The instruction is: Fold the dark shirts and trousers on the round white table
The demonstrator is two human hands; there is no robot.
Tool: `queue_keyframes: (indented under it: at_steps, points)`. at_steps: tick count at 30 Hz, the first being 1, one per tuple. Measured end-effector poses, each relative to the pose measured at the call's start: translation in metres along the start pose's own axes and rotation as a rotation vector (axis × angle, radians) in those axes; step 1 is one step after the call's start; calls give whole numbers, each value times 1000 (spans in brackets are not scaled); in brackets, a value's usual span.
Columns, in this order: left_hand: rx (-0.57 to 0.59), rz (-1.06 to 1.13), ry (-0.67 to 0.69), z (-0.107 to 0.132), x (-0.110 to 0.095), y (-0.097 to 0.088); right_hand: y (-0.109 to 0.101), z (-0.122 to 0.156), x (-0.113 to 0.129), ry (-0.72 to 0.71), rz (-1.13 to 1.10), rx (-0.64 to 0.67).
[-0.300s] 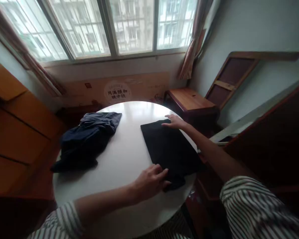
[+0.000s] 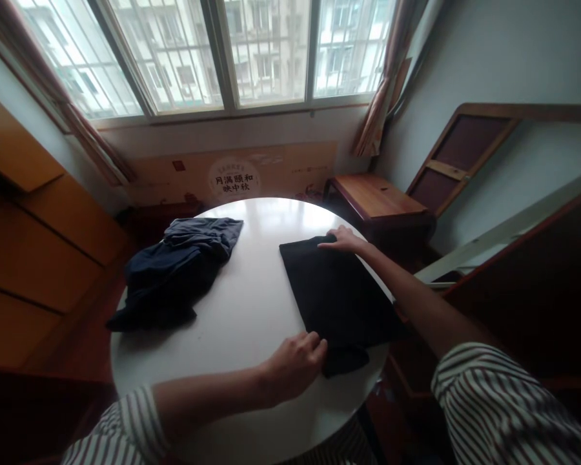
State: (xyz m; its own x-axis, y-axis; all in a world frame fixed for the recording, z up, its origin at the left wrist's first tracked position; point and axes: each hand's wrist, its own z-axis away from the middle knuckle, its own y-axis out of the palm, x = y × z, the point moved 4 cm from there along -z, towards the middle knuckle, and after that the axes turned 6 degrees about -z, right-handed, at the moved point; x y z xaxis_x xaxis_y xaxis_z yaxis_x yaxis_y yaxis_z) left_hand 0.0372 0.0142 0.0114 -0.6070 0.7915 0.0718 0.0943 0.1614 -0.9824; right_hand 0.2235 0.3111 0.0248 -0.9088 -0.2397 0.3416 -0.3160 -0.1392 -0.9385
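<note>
A black garment (image 2: 343,297), folded into a rough rectangle, lies flat on the right side of the round white table (image 2: 252,284). My left hand (image 2: 297,361) is closed at its near left corner, fingers curled and pinching the cloth edge. At the far edge, my right hand (image 2: 345,240) grips the fabric between thumb and fingers. A small dark flap sticks out at the near side, beside my left hand. What kind of garment it is, I cannot tell.
A loose heap of dark blue and grey clothes (image 2: 179,271) lies on the table's left side. Past the far right edge stands a wooden stool-like table (image 2: 377,196). Orange cabinets (image 2: 33,252) flank the left, and a barred window (image 2: 266,51) is behind.
My left hand's fingers have curled shut at the garment's near corner. The right hand's spread fingers have come down onto the far edge. The whole view has shifted slightly.
</note>
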Motion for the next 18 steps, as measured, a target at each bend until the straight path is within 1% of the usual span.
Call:
queue_keyframes:
  at_steps: [1,3,4,6,7,9,11,13,15,18]
  points:
    - [12,-27,15,0,-1,-3,0,0,5,-49,9,-45]
    - [7,-80,31,0,-4,-9,-1,-2,23,-206,-15,-120]
    - [-4,-99,34,0,-5,-12,-1,-4,35,-288,-53,-137]
    - [-25,-118,28,1,-9,-16,0,-11,60,-393,-157,-113]
    - [-32,-121,28,1,-10,-18,2,-16,72,-412,-205,-75]
    - [-32,-126,24,0,-13,-17,7,-27,95,-401,-251,36]
    - [-9,-131,12,-1,-14,-14,15,-36,113,-371,-225,169]
    - [21,-133,17,-1,-15,-11,22,-43,126,-360,-174,254]
    - [38,-137,31,-1,-16,-10,28,-48,133,-360,-141,275]
    - [28,-143,89,4,-21,-14,34,-53,138,-363,-112,226]
